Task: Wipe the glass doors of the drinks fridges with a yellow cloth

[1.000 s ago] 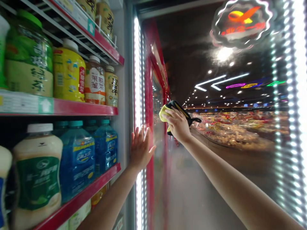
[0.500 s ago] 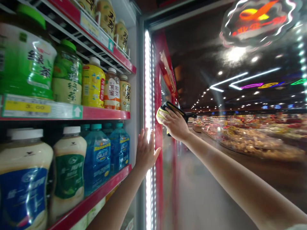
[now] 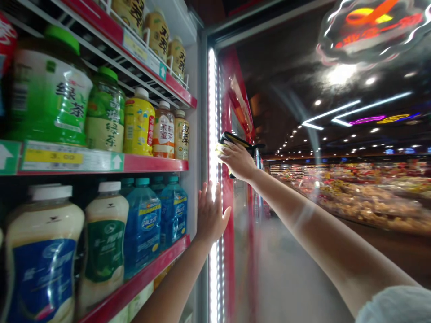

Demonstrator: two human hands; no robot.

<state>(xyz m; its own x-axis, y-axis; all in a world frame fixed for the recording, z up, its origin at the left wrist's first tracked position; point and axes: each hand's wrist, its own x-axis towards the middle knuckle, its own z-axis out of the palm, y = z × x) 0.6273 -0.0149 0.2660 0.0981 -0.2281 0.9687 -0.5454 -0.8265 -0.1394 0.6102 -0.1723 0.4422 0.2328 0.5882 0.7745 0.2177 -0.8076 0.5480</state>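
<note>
My right hand [image 3: 237, 158] lies over a yellow-and-black cloth [image 3: 232, 140], fingers spread across it, at the glass door [image 3: 279, 251] close to the lit edge strip. The cloth shows above and below the fingers, its dark side folded out at the top. Lower and to the left, my left hand [image 3: 212, 215] is raised with its fingers stretched out, up against the bright LED strip [image 3: 213, 278] at the cooler's side. Nothing is in it. Whether its palm touches the frame I cannot tell.
On the left, cooler shelves with red edges [image 3: 155, 165] hold green tea bottles [image 3: 50, 96], a yellow bottle [image 3: 138, 125], blue bottles [image 3: 143, 229] and white-capped milk tea bottles [image 3: 43, 260]. Through the glass a produce display [image 3: 357, 193] and ceiling lights appear.
My right hand and the cloth have moved left and slightly up, onto the edge of the light strip. The view has shifted left a little. My left hand stays by the strip.
</note>
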